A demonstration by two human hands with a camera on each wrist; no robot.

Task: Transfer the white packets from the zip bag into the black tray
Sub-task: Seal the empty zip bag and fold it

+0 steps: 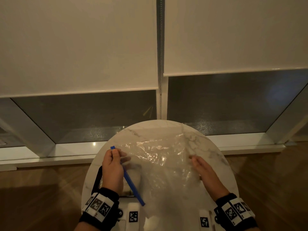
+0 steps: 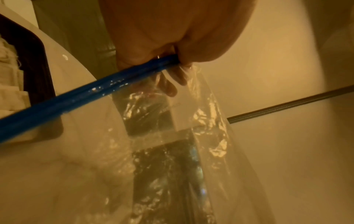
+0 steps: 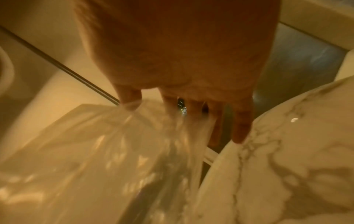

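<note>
Zip bag held up over the table, apparently emptied; white packets lie in the black tray below the left hand.

The left hand pinches the blue zip strip of the zip bag, fingers curled round it near its far end, at about 10 o'clock of the bag. The right hand grips the clear film at about 3 o'clock, thumb on one face, fingers on the other and nearly straight. No packet shows through the film, though glare and blur leave this uncertain. The black tray lies at 8 o'clock on the table, largely hidden by the left hand; white packets rest inside it, well apart from both sets of fingers. Judged: the transfer is nearly or fully done; what remains is to confirm the bag is empty and set it down.
</note>
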